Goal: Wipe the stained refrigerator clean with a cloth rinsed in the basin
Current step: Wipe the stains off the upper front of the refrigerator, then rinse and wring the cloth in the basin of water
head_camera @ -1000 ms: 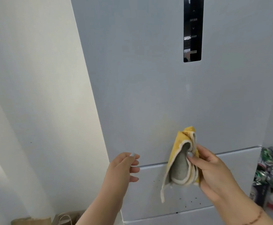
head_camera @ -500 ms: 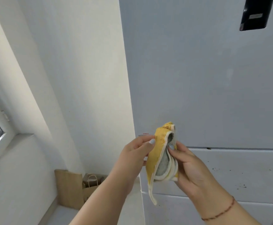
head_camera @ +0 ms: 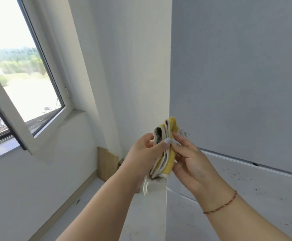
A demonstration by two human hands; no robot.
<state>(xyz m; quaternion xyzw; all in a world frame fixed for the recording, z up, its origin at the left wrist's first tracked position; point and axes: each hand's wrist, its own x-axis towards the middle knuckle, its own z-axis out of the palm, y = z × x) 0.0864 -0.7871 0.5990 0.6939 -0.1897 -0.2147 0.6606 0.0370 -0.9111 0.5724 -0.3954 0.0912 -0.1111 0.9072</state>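
Yellow cloth now folded tighter in both hands' grip, left hand newly joined to right hand

folded yellow-and-white cloth | pinched between left hand and right hand | beside speckled grey refrigerator

At upper left I see an open window, its white-framed sash swung inward above the sill, with blurred greenery and bright ground outside. A white wall runs below it to a pale floor, bordered by a skirting strip. In the corner, a light wooden board leans upright against the white wall column; something small sits just beside it, too hidden for me to identify.
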